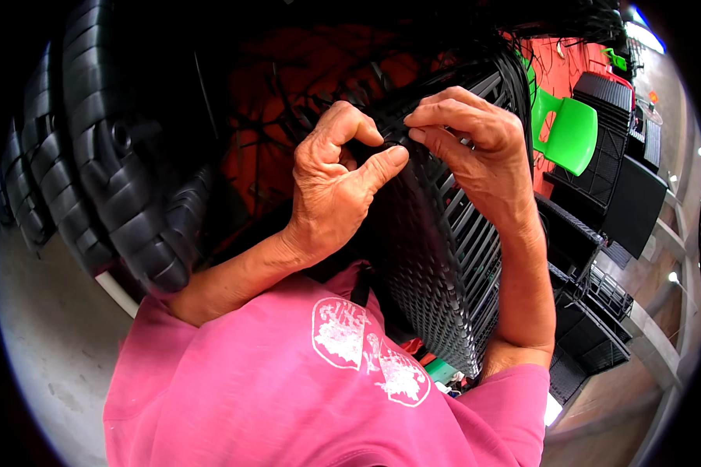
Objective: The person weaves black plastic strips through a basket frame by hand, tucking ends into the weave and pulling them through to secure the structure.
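Note:
A black woven panel (420, 268) of plastic wicker stands in front of me, with a slatted side (467, 233) along its right. At its upper end, both my hands meet over thin black strips. My left hand (331, 175) is curled, thumb and index finger drawn close together at the panel's edge against a dark strip. My right hand (479, 148) pinches with thumb and index fingertips just across from it, on what looks like a black strip; the strip is hard to make out against the dark weave. Loose black strips (514, 78) hang behind my right hand.
Large black ribbed woven pieces (109, 148) stand close on the left. A red sheet (288, 70) lies beyond, strewn with black strips. To the right are a green plastic chair (572, 136) and stacked black wicker furniture (588, 342).

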Available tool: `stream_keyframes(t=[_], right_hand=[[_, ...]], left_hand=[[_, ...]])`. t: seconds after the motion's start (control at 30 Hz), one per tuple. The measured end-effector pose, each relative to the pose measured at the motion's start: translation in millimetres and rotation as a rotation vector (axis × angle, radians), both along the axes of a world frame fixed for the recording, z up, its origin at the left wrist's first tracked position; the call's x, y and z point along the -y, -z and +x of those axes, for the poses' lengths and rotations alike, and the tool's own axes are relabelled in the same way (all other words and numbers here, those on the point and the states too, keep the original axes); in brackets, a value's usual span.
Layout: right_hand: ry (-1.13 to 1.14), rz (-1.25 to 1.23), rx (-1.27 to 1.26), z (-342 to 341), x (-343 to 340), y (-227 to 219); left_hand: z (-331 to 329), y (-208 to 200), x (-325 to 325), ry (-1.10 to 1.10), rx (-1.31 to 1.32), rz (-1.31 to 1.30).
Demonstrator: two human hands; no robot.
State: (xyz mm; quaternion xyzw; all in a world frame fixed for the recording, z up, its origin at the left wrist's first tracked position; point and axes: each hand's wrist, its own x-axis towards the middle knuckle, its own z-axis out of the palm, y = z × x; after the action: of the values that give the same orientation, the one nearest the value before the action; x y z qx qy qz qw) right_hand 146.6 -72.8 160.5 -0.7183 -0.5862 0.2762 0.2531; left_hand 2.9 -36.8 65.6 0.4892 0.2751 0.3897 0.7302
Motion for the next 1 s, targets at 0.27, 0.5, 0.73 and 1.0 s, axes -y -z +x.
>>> stream_keyframes(t=[0.27, 0.5, 0.73, 1.0], right_hand=[[-0.292, -0.166, 0.078, 14.4, -25.1, -10.2], [-0.555, -0.194, 0.231, 16.3, -41.7, -12.2], [-0.636, -0.299, 0.158, 12.1, -58.2, -7.8], [-0.502, -0.527, 0.061, 6.6, -70.4, -9.6]], left_hand=[[0.5, 1.3, -1.9, -0.015, 0.014, 0.018], [-2.9, 7.5, -0.4, 0.042, 0.065, 0.016], [-3.7, -0.5, -1.2, 0.042, 0.056, -0.112], [-7.2, -1.4, -7.4, 0.064, 0.018, -0.112]])
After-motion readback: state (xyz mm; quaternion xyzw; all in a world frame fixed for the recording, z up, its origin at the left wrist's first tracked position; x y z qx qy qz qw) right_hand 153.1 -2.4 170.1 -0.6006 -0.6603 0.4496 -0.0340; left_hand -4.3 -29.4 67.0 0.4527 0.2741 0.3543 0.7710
